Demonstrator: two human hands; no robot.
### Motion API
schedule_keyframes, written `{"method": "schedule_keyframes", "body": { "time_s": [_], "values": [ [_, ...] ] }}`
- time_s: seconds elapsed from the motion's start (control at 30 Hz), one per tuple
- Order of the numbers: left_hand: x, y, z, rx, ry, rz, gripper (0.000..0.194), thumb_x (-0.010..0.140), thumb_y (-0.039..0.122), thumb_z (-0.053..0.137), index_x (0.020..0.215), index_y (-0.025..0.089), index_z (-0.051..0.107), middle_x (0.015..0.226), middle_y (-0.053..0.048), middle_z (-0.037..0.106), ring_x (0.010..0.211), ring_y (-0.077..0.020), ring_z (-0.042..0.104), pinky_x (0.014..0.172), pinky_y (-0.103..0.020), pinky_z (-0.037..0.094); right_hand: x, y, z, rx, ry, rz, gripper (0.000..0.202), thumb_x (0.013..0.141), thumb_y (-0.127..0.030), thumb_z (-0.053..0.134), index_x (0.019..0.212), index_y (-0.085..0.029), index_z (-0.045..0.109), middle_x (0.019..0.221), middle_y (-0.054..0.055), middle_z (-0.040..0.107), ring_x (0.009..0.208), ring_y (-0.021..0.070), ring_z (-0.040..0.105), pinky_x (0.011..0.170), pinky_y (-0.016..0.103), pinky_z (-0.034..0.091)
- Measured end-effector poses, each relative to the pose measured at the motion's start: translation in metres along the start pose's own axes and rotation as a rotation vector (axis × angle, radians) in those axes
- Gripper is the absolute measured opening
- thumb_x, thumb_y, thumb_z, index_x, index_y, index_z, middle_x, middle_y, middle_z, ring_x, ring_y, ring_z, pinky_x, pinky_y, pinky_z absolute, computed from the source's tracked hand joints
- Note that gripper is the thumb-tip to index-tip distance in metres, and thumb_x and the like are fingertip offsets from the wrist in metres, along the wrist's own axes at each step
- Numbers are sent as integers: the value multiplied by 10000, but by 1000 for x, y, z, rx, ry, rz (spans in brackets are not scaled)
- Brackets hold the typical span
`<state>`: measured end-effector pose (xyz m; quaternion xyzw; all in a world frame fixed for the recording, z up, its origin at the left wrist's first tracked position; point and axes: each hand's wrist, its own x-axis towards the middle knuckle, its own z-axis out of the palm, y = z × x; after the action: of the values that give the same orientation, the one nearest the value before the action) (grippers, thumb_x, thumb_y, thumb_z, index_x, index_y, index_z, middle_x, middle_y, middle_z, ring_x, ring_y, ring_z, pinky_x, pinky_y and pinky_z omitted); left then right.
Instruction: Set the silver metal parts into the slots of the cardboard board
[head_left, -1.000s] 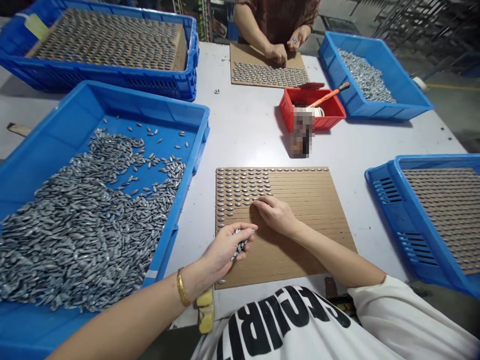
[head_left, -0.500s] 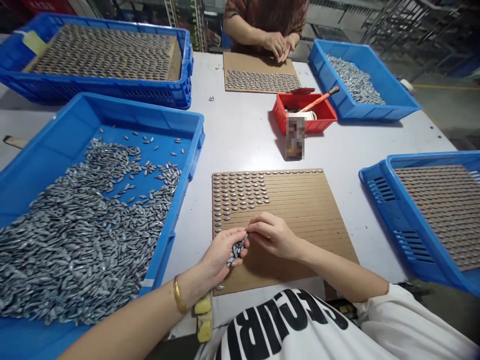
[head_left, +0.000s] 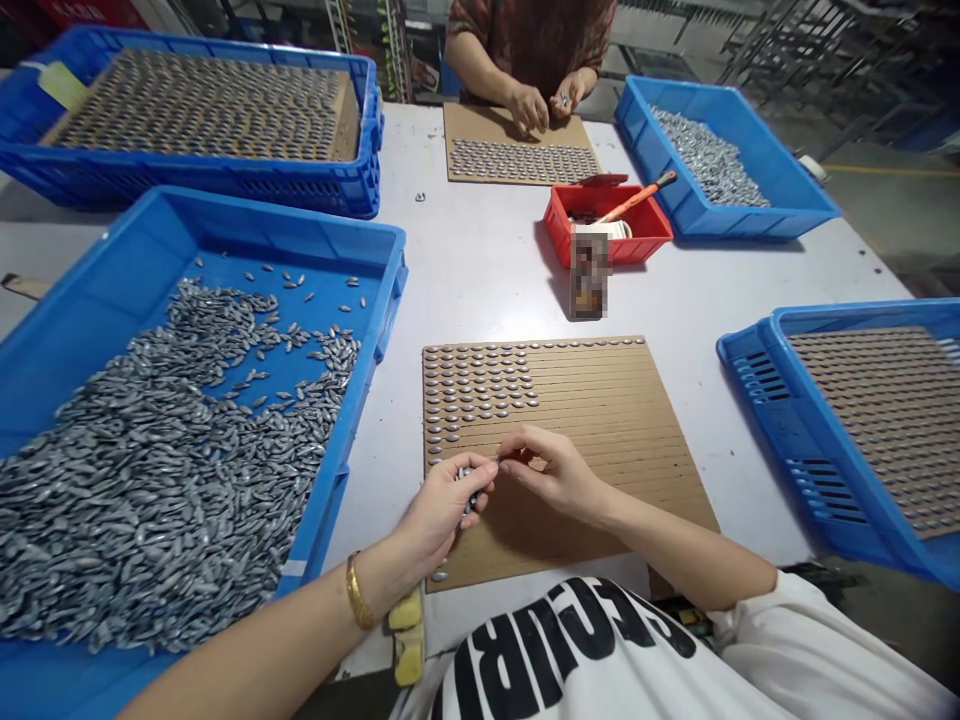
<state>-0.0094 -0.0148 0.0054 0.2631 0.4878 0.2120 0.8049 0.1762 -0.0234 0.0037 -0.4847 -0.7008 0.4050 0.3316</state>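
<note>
My left hand [head_left: 444, 505] is curled around a small heap of grey metal pieces [head_left: 469, 488], over the lower left of a grooved cardboard sheet [head_left: 585, 440]. Thumb and index finger of my right hand [head_left: 551, 472] meet at the left thumb tip, pinching what looks like one small piece. Rows of spindle-shaped pieces [head_left: 480, 380] lie in the grooves at the sheet's upper left, with a single row along its top edge. Left of the sheet, a blue tray [head_left: 390, 250] holds a large pile of loose grey pieces [head_left: 172, 480].
Across the table, a person's hands [head_left: 544, 105] work over another cardboard sheet [head_left: 480, 120]. A red box [head_left: 637, 250] with an orange-handled tool, a blue bin [head_left: 750, 220] of pieces, and blue crates [head_left: 795, 430] [head_left: 300, 185] holding filled sheets stand around.
My left fingers have closed more over the heap, and my right fingertips have shifted slightly at the left thumb. The other person's hands have moved apart.
</note>
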Motion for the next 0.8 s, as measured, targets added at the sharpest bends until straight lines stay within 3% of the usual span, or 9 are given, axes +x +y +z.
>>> {"method": "schedule_keyframes", "body": {
  "time_s": [0.27, 0.37, 0.53, 0.8],
  "values": [
    [-1, -2, 2, 51, -1, 12, 240, 768, 369, 631, 758, 145, 544, 712, 6, 504, 517, -43, 410, 382, -144, 173, -2, -5, -1, -71, -97, -56, 200, 907, -232, 550, 1076, -205, 653, 932, 55, 642, 840, 148, 600, 763, 282, 494],
    [-3, -1, 5, 56, -11, -17, 199, 778, 338, 585, 764, 142, 556, 724, -8, 523, 522, -50, 425, 376, -147, 168, -3, -6, -2, -107, -115, -40, 181, 898, -279, 581, 1039, -207, 670, 898, 47, 637, 801, 141, 597, 734, 268, 494],
    [-2, 0, 5, 56, 7, -75, 112, 753, 259, 545, 781, 152, 560, 717, -8, 538, 509, -51, 422, 372, -153, 167, -2, -5, -3, -148, -108, -43, 140, 909, -223, 543, 951, -209, 676, 818, 28, 626, 730, 126, 578, 661, 242, 465],
    [-3, -2, 5, 82, 36, -76, 265, 696, 236, 647, 942, 152, 596, 742, 6, 542, 511, -44, 403, 379, -159, 177, -6, 28, -10, -288, 49, -113, 114, 922, -212, 515, 925, -211, 629, 826, 39, 635, 747, 142, 573, 670, 263, 462]
  ]
}}
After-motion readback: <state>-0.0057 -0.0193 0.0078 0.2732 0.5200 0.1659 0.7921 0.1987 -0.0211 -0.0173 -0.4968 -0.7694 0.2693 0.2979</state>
